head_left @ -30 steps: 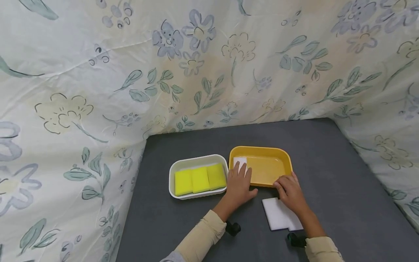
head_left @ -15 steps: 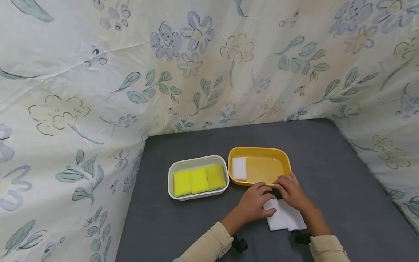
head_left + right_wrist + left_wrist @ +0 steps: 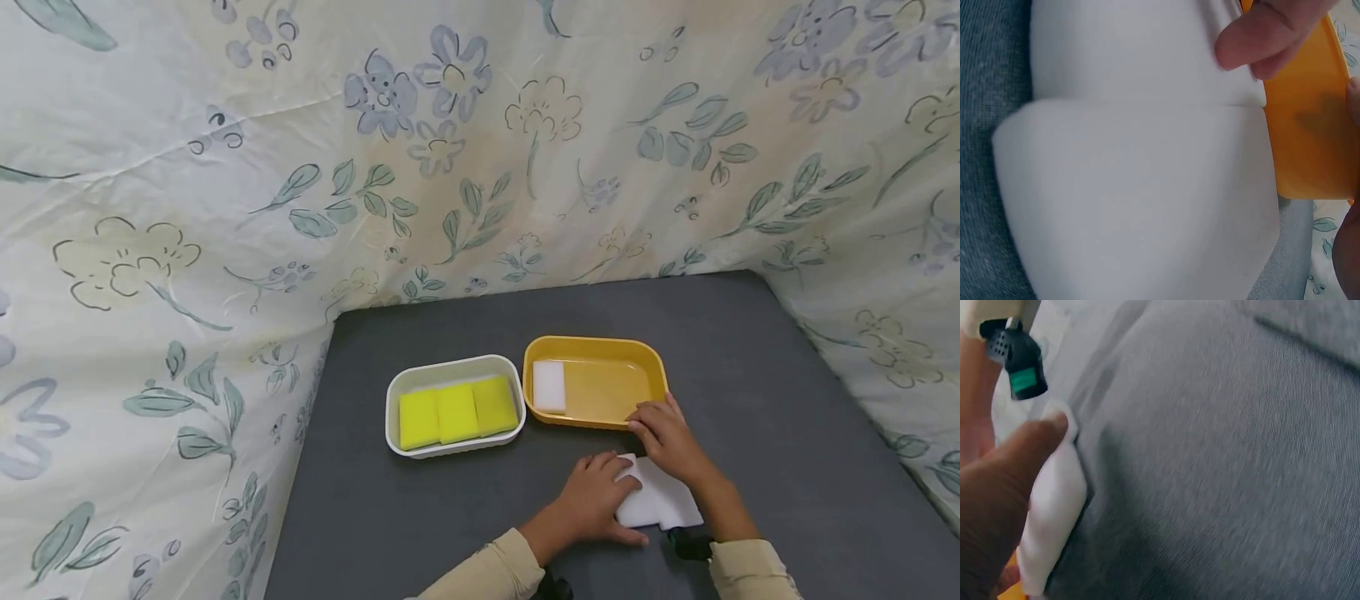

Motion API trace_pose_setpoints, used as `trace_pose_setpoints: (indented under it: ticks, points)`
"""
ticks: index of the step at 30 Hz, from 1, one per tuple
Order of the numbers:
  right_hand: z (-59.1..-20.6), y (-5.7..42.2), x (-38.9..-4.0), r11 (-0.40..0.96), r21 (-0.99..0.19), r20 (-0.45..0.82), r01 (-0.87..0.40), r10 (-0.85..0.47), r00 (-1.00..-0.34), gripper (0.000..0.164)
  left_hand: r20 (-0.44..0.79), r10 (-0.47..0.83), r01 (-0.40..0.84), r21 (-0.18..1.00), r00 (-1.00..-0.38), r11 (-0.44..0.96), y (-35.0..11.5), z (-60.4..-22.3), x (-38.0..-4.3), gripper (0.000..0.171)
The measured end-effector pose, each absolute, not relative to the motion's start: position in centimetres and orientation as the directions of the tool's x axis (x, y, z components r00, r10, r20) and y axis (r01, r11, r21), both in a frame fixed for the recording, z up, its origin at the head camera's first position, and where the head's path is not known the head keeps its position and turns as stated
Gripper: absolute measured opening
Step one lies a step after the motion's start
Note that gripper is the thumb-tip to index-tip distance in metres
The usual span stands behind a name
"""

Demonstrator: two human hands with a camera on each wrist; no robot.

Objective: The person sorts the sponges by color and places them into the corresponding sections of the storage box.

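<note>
Two white sponges [image 3: 671, 498] lie side by side on the dark cloth, below the yellow tray [image 3: 611, 387]. My left hand [image 3: 596, 506] is over the left one, its fingers spread and bent loosely across it and its thumb near the front edge. In the right wrist view a left fingertip [image 3: 1244, 44] sits right at the surface of a white sponge [image 3: 1135, 187]. My right hand [image 3: 667, 442] grips the tray's front right corner, thumb and fingers on either side of the wall. Inside the tray, another white sponge [image 3: 549, 387] lies along the left end.
Left of the tray stands a white container [image 3: 397, 375] with three yellow sponges [image 3: 457, 412] laid in a row. Flowered fabric [image 3: 480, 150] hangs behind and at the sides of the dark table surface [image 3: 360, 517]. Each wrist wears a small black camera [image 3: 688, 543].
My left hand has left the white sponge in the tray and come down and right to the sponges on the cloth. The right hand has stayed at the tray's corner.
</note>
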State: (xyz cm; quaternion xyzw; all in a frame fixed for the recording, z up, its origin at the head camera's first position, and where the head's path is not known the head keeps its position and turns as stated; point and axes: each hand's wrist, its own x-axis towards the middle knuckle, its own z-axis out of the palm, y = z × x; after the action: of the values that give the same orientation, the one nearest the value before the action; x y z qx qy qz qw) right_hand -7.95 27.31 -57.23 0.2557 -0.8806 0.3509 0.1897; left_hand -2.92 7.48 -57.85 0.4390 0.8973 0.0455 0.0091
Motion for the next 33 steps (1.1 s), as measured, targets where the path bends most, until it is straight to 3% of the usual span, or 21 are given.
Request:
trace_pose_setpoints:
  ticks: [11,23,29,33]
  points:
    - [-56.9,27.0,-8.1,0.620,-0.530,0.501,-0.579,-0.321,-0.803,0.015,0.043,0.713,0.709,0.168,-0.700,0.685,7.3,-58.5,-2.4,0.064]
    - [-57.3,27.1,-7.9,0.631,-0.530,0.499,-0.566,-0.308,-0.810,0.014,0.027,0.727,0.705,0.270,-0.686,0.656,6.1,-57.2,-3.0,0.065]
    - [-57.4,27.3,-8.0,0.633,-0.529,0.499,-0.566,-0.308,-0.810,0.014,-0.036,0.775,0.724,0.334,-0.630,0.604,5.4,-55.3,-4.5,0.069]
    - [-57.5,27.5,-8.0,0.635,-0.533,0.486,-0.559,-0.310,-0.817,0.015,-0.006,0.793,0.732,0.380,-0.609,0.565,4.9,-54.1,-5.3,0.069]
